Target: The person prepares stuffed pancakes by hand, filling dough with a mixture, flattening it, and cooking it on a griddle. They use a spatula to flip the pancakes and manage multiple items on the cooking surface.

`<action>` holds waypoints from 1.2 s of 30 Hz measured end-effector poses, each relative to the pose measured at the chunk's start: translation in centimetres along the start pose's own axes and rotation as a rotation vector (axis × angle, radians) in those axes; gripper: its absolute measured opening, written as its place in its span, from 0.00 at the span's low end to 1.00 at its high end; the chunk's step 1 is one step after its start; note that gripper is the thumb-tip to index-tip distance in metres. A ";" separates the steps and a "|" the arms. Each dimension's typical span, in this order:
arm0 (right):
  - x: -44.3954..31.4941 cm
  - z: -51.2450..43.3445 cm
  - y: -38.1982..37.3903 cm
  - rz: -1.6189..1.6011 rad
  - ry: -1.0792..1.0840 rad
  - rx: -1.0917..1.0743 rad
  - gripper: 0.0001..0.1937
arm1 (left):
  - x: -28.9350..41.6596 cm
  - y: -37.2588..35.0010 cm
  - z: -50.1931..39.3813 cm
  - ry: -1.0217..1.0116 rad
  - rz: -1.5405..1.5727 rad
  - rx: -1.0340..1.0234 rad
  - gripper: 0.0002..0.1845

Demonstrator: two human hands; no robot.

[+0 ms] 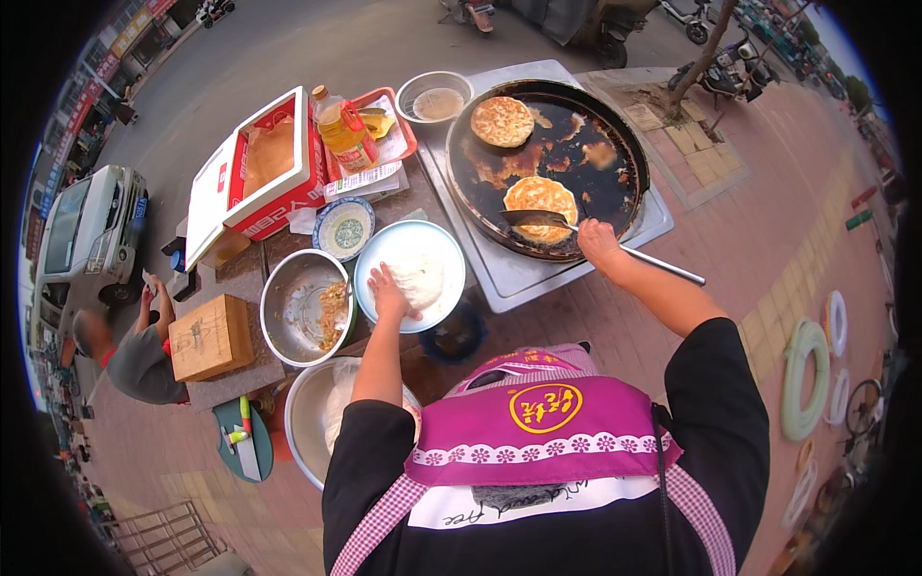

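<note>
My right hand (pixel 599 246) grips the long metal handle of a spatula (pixel 531 218). Its dark blade lies over a browned round flatbread (pixel 544 193) near the front of a wide black frying pan (pixel 598 191). A second flatbread (pixel 502 122) sits toward the pan's back left. With fingers spread, my left hand (pixel 389 292) rests in a pale blue-white basin (pixel 448 248), against the left side of soft white dough (pixel 419 279). Whether the fingers press the dough or only the basin is unclear. Pieces of browned residue lie in the pan.
Left of the basin stands a steel bowl (pixel 288 317) with filling, beside a patterned plate (pixel 344 227). An oil bottle (pixel 346 137), a foam box (pixel 236 193) and a wooden box (pixel 209 338) share the table. A larger bowl (pixel 301 425) sits below. A person (pixel 148 367) is at the left.
</note>
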State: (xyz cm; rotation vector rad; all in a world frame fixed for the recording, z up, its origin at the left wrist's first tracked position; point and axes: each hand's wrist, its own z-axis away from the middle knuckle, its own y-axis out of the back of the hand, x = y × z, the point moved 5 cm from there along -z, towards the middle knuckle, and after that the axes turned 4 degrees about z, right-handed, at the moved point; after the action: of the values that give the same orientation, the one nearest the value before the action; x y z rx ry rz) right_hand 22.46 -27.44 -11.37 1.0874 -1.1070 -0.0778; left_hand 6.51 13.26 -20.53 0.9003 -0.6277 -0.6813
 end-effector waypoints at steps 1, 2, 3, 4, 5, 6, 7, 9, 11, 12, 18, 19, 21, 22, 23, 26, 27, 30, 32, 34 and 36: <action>0.7 0.7 -0.6 0.049 0.001 -0.023 0.03 | 0.0 -0.1 -0.1 -0.012 -0.008 -0.010 0.87; 1.6 1.4 -1.0 0.056 -0.018 -0.028 0.03 | 0.0 -0.1 -0.1 -0.016 -0.005 -0.014 0.87; 2.3 2.1 -1.5 0.090 0.008 -0.032 0.03 | 0.0 -0.1 -0.2 0.004 -0.010 -0.023 0.87; 3.0 2.7 -2.1 0.128 0.030 -0.059 0.03 | 0.0 -0.1 -0.2 0.004 -0.007 -0.025 0.87; 3.8 3.3 -2.8 0.167 0.046 -0.105 0.03 | 0.1 -0.1 -0.2 -0.011 -0.006 -0.022 0.87; 4.8 3.7 -3.3 0.154 -0.003 -0.142 0.03 | 0.1 0.0 -0.2 -0.002 -0.009 -0.019 0.87; 5.6 4.2 -3.7 0.184 -0.014 -0.145 0.03 | 0.1 0.0 -0.1 0.005 -0.009 -0.009 0.87; 7.1 5.3 -4.3 0.230 -0.051 -0.177 0.04 | 0.2 0.1 0.1 0.002 0.026 -0.012 0.87; 8.0 6.6 -4.6 0.131 -0.118 -0.205 0.04 | 0.2 0.3 0.2 -0.008 0.040 0.002 0.87; 7.9 7.3 -4.6 0.105 -0.116 -0.214 0.05 | 0.2 0.3 0.3 -0.003 0.059 -0.008 0.86; 4.8 9.1 -4.3 -0.059 -0.058 -0.178 0.06 | 0.1 0.2 0.1 0.019 0.070 -0.006 0.87; 4.6 8.9 -4.8 -0.034 -0.034 -0.221 0.05 | 0.1 0.1 0.1 0.018 0.063 0.003 0.87; 5.0 7.9 -5.9 0.042 0.006 -0.278 0.05 | 0.0 -0.1 0.0 0.019 0.066 0.018 0.88; 5.9 7.1 -6.5 0.031 0.008 -0.290 0.05 | 0.0 -0.1 0.0 0.019 0.075 0.023 0.88; 7.0 6.3 -7.2 0.023 0.002 -0.303 0.05 | 0.0 -0.2 0.1 0.007 0.104 0.021 0.88; 9.7 3.4 -9.1 0.039 -0.044 -0.335 0.05 | -0.3 -0.1 0.2 0.025 0.112 0.004 0.89; 10.8 2.4 -9.8 0.060 -0.067 -0.370 0.06 | -0.2 0.0 0.2 0.004 0.127 0.021 0.89; 12.6 0.0 -11.2 0.070 -0.066 -0.318 0.05 | -0.4 -0.1 0.4 0.010 0.121 0.008 0.89; 13.5 -0.8 -12.5 0.059 -0.037 -0.324 0.05 | -0.4 -0.1 0.4 -0.018 0.142 0.022 0.89; 14.6 -1.4 -13.6 0.036 -0.014 -0.275 0.05 | -0.7 -0.2 0.3 -0.021 0.174 0.030 0.91; 15.8 -2.2 -15.1 0.129 0.015 -0.294 0.05 | -1.0 -0.4 0.3 -0.026 0.168 0.027 0.90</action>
State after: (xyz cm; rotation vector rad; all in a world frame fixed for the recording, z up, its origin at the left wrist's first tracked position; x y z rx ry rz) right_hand 38.60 -42.28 -11.76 0.7514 -1.1099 -0.1261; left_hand 5.62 13.67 -20.96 0.8540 -0.7286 -0.5356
